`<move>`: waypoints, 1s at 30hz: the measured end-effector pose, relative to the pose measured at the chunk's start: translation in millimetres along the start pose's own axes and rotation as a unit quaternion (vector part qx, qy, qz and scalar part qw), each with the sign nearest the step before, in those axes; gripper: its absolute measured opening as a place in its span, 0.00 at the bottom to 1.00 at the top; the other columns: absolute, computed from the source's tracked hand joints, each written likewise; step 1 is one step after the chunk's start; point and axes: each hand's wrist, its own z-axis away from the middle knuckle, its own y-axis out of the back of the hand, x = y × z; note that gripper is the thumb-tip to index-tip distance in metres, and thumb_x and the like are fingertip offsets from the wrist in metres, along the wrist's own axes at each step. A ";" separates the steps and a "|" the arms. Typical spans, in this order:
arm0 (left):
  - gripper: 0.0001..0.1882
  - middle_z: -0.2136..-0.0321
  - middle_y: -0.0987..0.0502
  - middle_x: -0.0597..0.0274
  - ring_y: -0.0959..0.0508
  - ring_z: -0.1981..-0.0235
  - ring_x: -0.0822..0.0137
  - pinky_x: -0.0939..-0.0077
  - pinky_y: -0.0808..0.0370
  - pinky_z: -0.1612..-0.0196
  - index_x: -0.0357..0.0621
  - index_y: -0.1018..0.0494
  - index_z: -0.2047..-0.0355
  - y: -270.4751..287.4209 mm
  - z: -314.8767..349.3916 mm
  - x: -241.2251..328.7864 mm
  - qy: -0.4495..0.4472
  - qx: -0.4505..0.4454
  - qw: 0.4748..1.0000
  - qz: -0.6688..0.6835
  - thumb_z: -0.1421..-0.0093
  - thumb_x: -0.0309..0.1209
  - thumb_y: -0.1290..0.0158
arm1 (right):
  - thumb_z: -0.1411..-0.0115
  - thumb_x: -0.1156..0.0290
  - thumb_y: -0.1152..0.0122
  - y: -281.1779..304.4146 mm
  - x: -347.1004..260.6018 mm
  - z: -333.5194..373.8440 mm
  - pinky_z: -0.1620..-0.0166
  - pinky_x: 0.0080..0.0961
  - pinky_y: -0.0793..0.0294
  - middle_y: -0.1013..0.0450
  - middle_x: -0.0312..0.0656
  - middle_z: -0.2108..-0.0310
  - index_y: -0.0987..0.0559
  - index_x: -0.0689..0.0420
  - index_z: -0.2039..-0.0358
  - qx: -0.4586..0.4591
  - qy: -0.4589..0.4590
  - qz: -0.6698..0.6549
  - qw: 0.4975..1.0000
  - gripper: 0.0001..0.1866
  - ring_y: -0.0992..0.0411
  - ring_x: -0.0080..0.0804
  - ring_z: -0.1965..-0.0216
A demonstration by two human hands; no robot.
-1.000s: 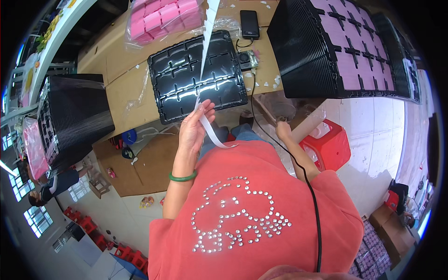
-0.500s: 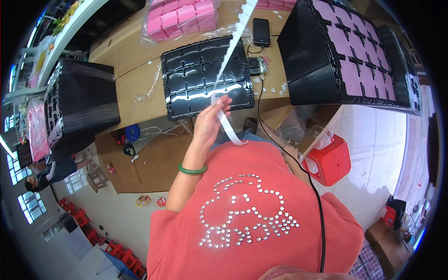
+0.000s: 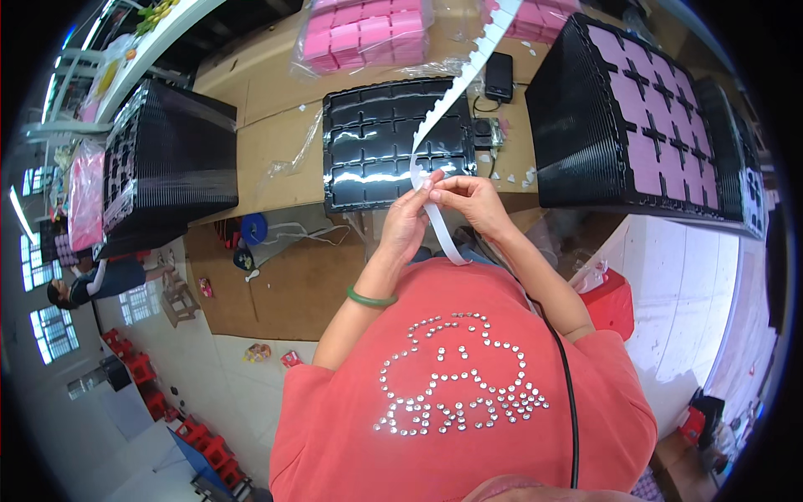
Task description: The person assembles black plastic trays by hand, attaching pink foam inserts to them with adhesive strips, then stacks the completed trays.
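A long white strip (image 3: 458,87) with a notched edge runs down from the top of the view, and its tail hangs in front of my red shirt. My left hand (image 3: 407,219) pinches this strip just past the near edge of the black tray. Beside it, my right hand (image 3: 473,202) has its thumb and fingertips together at the strip, touching or almost touching the left fingers; whether it grips the strip is hard to see. Behind both hands, the black compartmented tray (image 3: 360,142) lies on the brown table top.
Pink foam pieces in clear plastic (image 3: 364,38) lie at the back. Tall stacks of black trays stand left (image 3: 180,155) and right (image 3: 577,125), the right one topped with pink pieces. A black power bank (image 3: 498,77) and small white scraps lie beside the tray. A black cable crosses my shirt.
My right hand has come up from low at the right to meet the left hand at the strip. The left hand still pinches the strip. The whole view has shifted slightly.
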 end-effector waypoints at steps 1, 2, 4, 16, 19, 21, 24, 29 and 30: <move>0.24 0.44 0.28 0.58 0.30 0.46 0.69 0.70 0.35 0.42 0.35 0.30 0.43 3.0 -0.7 -0.3 -0.015 0.001 1.000 0.006 0.32 0.40 0.49 | 0.41 0.68 0.33 -3.5 -0.1 -0.1 0.61 0.19 0.27 0.21 0.36 0.68 0.17 0.62 0.62 0.012 0.011 -0.001 1.000 0.11 0.26 0.19 0.67; 0.21 0.45 0.27 0.60 0.28 0.49 0.72 0.72 0.34 0.43 0.37 0.25 0.47 3.0 0.9 1.3 -0.028 0.003 1.000 0.012 0.32 0.41 0.49 | 0.41 0.68 0.33 -6.7 1.2 0.1 0.61 0.18 0.28 0.21 0.36 0.68 0.17 0.63 0.62 0.025 0.021 -0.003 0.999 0.12 0.26 0.19 0.67; 0.21 0.47 0.25 0.60 0.27 0.51 0.72 0.73 0.33 0.44 0.37 0.25 0.48 0.5 1.3 5.4 -0.064 0.017 0.998 0.001 0.32 0.40 0.49 | 0.41 0.68 0.33 -8.6 6.0 -3.2 0.62 0.18 0.28 0.21 0.35 0.68 0.17 0.62 0.62 0.018 0.035 0.010 0.999 0.11 0.27 0.18 0.68; 0.23 0.46 0.27 0.54 0.27 0.47 0.64 0.65 0.30 0.44 0.36 0.33 0.41 46.6 -9.2 39.7 -0.070 0.090 0.988 0.100 0.32 0.37 0.53 | 0.41 0.72 0.37 -32.1 -19.1 -70.3 0.63 0.25 0.30 0.25 0.38 0.69 0.20 0.60 0.68 0.130 0.253 0.266 0.921 0.05 0.30 0.29 0.66; 0.21 0.53 0.23 0.58 0.23 0.62 0.72 0.77 0.25 0.58 0.37 0.31 0.42 70.8 -9.1 48.1 -0.051 0.049 0.995 0.066 0.31 0.37 0.54 | 0.40 0.69 0.39 -22.2 -4.1 -139.2 0.63 0.26 0.29 0.25 0.40 0.70 0.19 0.59 0.68 0.128 0.206 0.356 0.902 0.07 0.29 0.31 0.67; 0.19 0.62 0.21 0.63 0.26 0.76 0.80 0.85 0.28 0.72 0.38 0.28 0.45 72.6 -4.2 62.0 -0.014 0.021 1.000 0.001 0.31 0.35 0.52 | 0.41 0.68 0.38 -25.7 3.2 -185.2 0.62 0.28 0.30 0.25 0.41 0.70 0.19 0.59 0.69 0.112 0.222 0.372 0.894 0.07 0.30 0.34 0.67; 0.17 0.66 0.20 0.65 0.26 0.78 0.82 0.88 0.29 0.76 0.38 0.26 0.48 85.7 2.4 69.2 0.020 -0.026 0.999 -0.033 0.33 0.33 0.47 | 0.42 0.66 0.37 -38.6 17.8 -258.1 0.60 0.32 0.30 0.25 0.40 0.70 0.19 0.58 0.68 0.074 0.230 0.439 0.865 0.08 0.30 0.37 0.64; 0.19 0.62 0.19 0.61 0.27 0.78 0.80 0.87 0.33 0.78 0.40 0.26 0.45 114.2 3.4 80.2 0.037 -0.066 0.997 -0.004 0.35 0.32 0.44 | 0.43 0.67 0.38 -65.7 46.1 -341.5 0.57 0.36 0.29 0.25 0.42 0.68 0.20 0.57 0.69 0.024 0.220 0.527 0.820 0.07 0.30 0.41 0.60; 0.19 0.62 0.19 0.61 0.27 0.78 0.80 0.87 0.33 0.78 0.40 0.26 0.45 118.7 2.1 82.4 0.034 -0.064 0.997 0.002 0.35 0.32 0.44 | 0.43 0.67 0.37 -68.8 53.0 -351.4 0.56 0.37 0.29 0.25 0.42 0.68 0.20 0.57 0.69 0.021 0.217 0.552 0.805 0.07 0.30 0.42 0.59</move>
